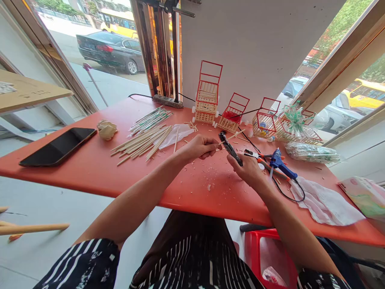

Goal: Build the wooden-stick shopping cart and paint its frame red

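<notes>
My left hand (202, 147) pinches a thin wooden stick (236, 135) above the red table. In my right hand (249, 168) is a long black cutter (231, 149), its exact kind unclear. The stick crosses at the cutter's upper end; whether the jaws bite it is too small to tell. Left of my left hand lies a loose fan of wooden sticks (141, 143), partly over a white plastic sheet (177, 135). Beside my right hand are orange-handled pliers (275, 167) and a blue glue gun (281, 163).
Several small stick-built carts with red handles, including a stacked one (207, 96), line the wall. A tablet (58, 146), crumpled brown ball (106, 130) and wrapped sticks (152, 119) lie leftward. A power strip (167, 101), white cloth (327, 202) and wood scraps share the red table (126, 182).
</notes>
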`<state>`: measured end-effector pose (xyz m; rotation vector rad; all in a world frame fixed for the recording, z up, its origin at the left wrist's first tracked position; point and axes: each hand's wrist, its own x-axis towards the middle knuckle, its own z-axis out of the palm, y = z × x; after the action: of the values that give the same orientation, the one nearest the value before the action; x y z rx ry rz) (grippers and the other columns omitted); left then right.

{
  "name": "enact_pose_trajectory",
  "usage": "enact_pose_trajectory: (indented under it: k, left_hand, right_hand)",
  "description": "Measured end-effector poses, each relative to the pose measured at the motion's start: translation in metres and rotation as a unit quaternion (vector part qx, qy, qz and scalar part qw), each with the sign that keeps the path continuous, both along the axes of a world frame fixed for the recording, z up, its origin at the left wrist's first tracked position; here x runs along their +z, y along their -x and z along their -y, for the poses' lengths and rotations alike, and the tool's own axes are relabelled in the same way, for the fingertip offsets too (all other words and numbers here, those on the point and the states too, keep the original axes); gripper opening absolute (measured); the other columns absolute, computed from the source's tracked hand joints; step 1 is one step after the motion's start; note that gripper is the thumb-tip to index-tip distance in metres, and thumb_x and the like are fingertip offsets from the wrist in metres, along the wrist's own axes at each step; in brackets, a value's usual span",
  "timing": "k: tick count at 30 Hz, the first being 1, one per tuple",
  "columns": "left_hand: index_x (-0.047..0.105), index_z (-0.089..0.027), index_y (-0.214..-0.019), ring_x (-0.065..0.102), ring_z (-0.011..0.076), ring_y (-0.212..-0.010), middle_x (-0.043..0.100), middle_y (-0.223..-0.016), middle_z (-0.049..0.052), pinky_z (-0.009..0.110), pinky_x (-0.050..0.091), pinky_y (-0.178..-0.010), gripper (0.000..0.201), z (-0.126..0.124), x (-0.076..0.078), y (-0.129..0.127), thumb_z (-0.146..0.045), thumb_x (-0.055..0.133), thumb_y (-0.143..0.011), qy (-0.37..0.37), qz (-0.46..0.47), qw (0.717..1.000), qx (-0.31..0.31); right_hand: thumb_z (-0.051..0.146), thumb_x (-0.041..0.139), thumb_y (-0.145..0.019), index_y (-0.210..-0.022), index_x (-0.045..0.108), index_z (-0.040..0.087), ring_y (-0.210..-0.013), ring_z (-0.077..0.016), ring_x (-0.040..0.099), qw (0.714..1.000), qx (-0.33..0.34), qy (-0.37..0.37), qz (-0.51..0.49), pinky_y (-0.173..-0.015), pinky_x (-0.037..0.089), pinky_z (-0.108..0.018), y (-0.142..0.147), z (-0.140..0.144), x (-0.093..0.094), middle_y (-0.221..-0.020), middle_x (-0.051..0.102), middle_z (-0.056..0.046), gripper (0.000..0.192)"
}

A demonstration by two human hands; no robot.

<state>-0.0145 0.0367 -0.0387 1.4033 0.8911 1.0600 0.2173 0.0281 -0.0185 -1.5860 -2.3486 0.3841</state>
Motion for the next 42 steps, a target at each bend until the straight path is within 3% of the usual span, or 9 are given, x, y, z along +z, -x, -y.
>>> enact_pose_trajectory:
  k: [21, 42]
  left_hand:
    - [0.074, -0.013, -0.091, 0.039, 0.0025, -0.040, 0.058, -0.060, -0.004, 0.018, 0.024, -0.040, 0.023, 0.000, 0.000, 0.000, -0.036, 0.075, -0.087, 0.004, -0.003, 1.000, 0.008]
    - [0.071, -0.012, -0.087, 0.039, 0.0036, -0.037, 0.058, -0.054, -0.004, 0.018, 0.027, -0.037, 0.011, 0.002, 0.005, -0.005, -0.017, 0.065, -0.095, -0.008, -0.045, 0.998, 0.043]
  right_hand:
    - [0.068, 0.037, -0.100, -0.072, 0.052, 0.023, -0.070, -0.0217, 0.066, 1.000, -0.004, -0.002, -0.002, -0.071, 0.038, -0.032, -0.001, -0.004, -0.002, -0.072, 0.070, -0.007, 0.055]
    - [0.068, 0.040, -0.100, -0.066, 0.048, 0.024, -0.069, -0.0204, 0.059, 1.000, -0.018, -0.016, 0.017, -0.069, 0.034, -0.031, 0.000, -0.003, -0.004, -0.067, 0.065, -0.006, 0.056]
